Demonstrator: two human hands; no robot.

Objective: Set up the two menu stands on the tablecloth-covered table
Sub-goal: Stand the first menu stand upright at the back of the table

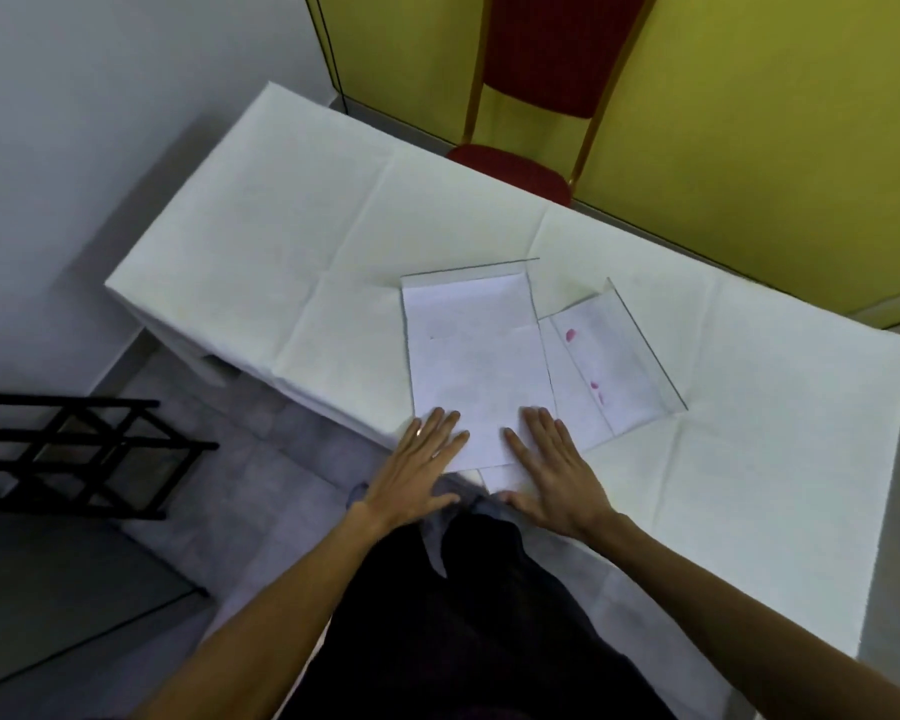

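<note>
On the tablecloth (pixel 292 241), two clear menu stands (pixel 476 366) lie flat, left hand (pixel 419 467) and right hand (pixel 554 470) spread open on one.

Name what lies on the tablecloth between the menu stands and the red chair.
Nothing: in the head view, only bare creased tablecloth separates the menu stands from the red chair.

Print on the near menu stand (pixel 476 366) is too faint to read. Pink marks on the second stand (pixel 606 376) are too blurred to identify. The chair (pixel 541 70) is cut off by the top edge, the black rack (pixel 74 449) by the left.
</note>
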